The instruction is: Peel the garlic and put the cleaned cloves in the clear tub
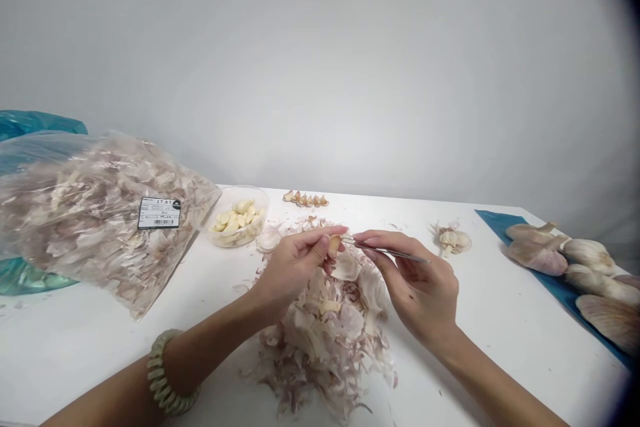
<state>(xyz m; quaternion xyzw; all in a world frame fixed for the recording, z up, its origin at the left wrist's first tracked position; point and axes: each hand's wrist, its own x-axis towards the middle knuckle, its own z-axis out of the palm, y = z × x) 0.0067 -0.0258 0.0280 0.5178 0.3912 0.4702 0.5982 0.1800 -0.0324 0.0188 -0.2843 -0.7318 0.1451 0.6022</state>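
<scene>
Pinched in the grip of the left hand [300, 260], one tan unpeeled garlic clove [334, 246] sits above a heap of papery pinkish-white skins [325, 340] on the white counter [220, 360]. Right hand [420, 277]: grip closed around slim silver metal tweezers [393, 253], tips at the clove. Left of the heap, one clear plastic tub [235, 237] of pale peeled cloves [240, 217].

A pale green coiled band [163, 377] — left wrist.
</scene>
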